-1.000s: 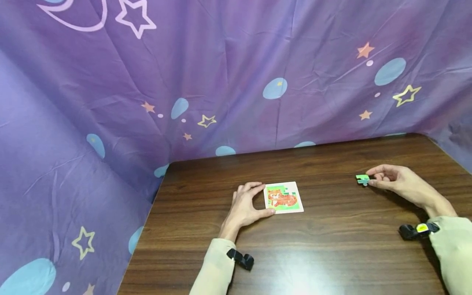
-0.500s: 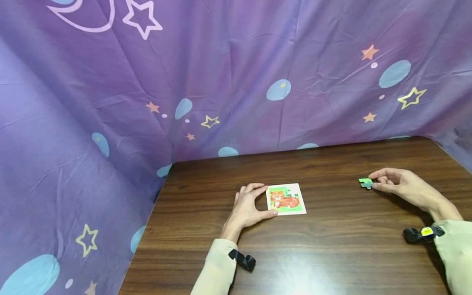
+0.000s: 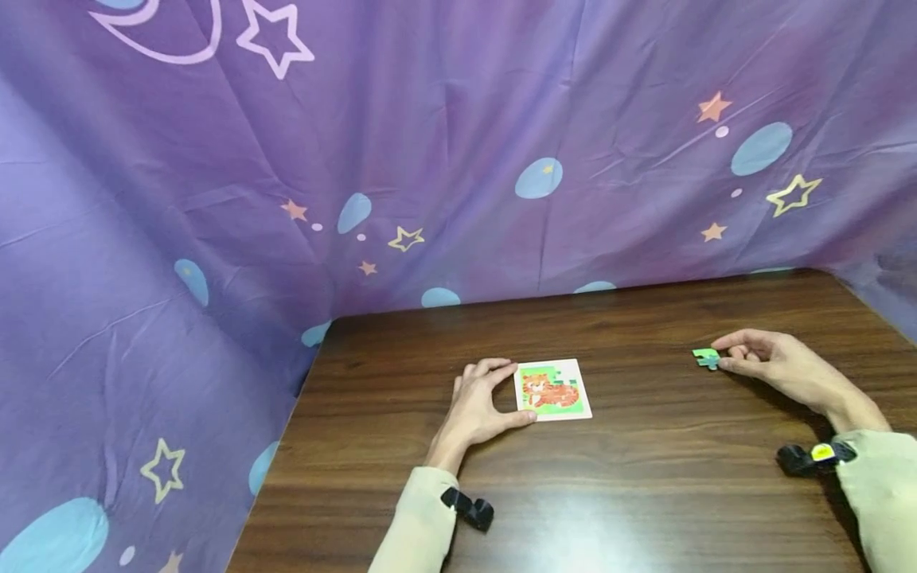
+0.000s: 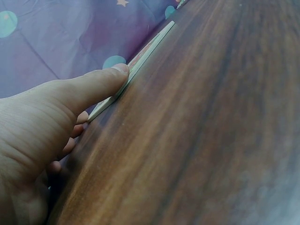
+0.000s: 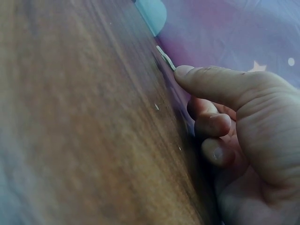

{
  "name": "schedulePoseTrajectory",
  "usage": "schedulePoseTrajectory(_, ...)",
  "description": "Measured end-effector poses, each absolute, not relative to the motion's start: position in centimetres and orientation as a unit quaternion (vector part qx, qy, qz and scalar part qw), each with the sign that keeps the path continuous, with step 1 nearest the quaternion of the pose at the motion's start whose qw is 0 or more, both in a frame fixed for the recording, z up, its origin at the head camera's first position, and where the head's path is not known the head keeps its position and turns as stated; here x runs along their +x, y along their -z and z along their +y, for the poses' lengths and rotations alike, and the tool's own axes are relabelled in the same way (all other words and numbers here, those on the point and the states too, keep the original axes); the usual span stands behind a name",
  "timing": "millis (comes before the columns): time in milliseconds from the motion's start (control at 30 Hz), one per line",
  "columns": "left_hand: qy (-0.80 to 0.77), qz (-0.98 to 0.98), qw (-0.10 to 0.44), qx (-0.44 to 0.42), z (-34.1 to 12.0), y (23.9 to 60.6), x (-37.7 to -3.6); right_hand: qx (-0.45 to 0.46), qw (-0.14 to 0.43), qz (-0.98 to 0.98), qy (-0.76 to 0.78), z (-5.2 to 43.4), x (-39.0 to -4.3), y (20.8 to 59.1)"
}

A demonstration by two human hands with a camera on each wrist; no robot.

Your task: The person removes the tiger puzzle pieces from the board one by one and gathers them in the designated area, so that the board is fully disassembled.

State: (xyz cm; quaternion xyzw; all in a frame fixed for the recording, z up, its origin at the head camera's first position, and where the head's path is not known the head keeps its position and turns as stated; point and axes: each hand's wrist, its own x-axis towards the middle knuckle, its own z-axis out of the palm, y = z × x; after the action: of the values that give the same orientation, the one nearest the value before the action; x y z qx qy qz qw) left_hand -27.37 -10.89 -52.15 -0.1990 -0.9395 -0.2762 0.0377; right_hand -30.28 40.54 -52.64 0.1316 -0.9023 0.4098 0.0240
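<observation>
Dark brown wood-grain table (image 3: 645,493); purple backdrop cloth (image 3: 430,143) with blue ovals, orange and outlined stars; orange-and-green puzzle board (image 3: 552,389), white-bordered; green puzzle piece (image 3: 705,357).

right hand (image 3: 770,364) lowered green puzzle piece (image 3: 706,357) onto table (image 3: 645,493)
</observation>
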Motion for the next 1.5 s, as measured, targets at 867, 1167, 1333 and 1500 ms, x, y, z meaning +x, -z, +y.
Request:
schedulePoseTrajectory(867,0.285,-0.936,0.046,-0.202,-11.06,52.14,-27.55,0.121,0.029,-0.910,-0.395,39.94,-30.31,52.65)
schedulePoseTrajectory(1167,0.282,-0.937,0.045,-0.202,-10.98,52.13,-27.55,0.122,0.040,-0.907,-0.401,40.09,-30.29,52.87)
schedulePoseTrajectory(1333,0.283,-0.937,0.042,-0.199,-10.95,52.20,-27.53,0.123,0.043,-0.904,-0.408,40.10,-30.30,53.01)
schedulePoseTrajectory(1500,0.287,-0.935,0.050,-0.204,-10.95,52.39,-27.61,0.121,0.040,-0.903,-0.410,40.10,-30.30,52.88)
